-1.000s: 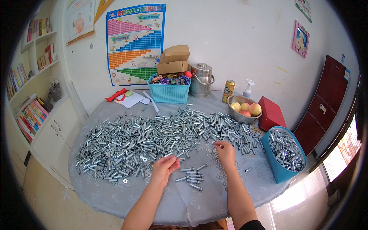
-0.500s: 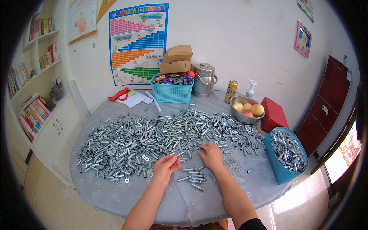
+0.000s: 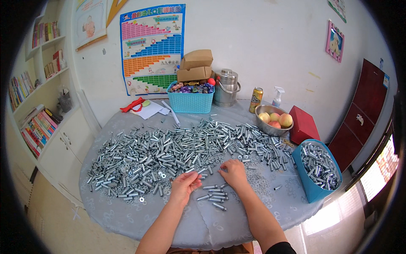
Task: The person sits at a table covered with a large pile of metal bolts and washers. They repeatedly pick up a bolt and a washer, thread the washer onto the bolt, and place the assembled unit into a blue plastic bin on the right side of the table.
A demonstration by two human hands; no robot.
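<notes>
At the far left stands a white bookshelf [image 3: 59, 127] full of books [image 3: 40, 131]. On the table's far left side, a red cloth [image 3: 133, 104] lies on white papers [image 3: 148, 111], below a colourful chart [image 3: 148, 51] on the wall. A wide heap of metal tubes [image 3: 156, 148], with flat rings [image 3: 163, 175] among them, spreads over the left and middle of the grey tablecloth [image 3: 127, 216].

My left hand [image 3: 186, 186] is at the heap's near edge, fingers curled; a tube shows just beyond their tips, but I cannot tell whether they grasp it or are released. Beyond the heap are a blue basket [image 3: 191, 104] of small packets and a lidded metal pot [image 3: 226, 92]. Between my hands, on the near side, lies a small group of tubes [image 3: 217, 197].

My right hand [image 3: 234, 173] is just right of that group, fingers bent inward; I cannot tell if they grip anything. Farther right come a can [image 3: 256, 100], a spray bottle [image 3: 277, 98], a metal bowl [image 3: 270, 129] of peaches [image 3: 286, 120], one loose tube [image 3: 278, 187], a red box [image 3: 303, 125] and a blue bin [image 3: 308, 188] filled with more tubes.
</notes>
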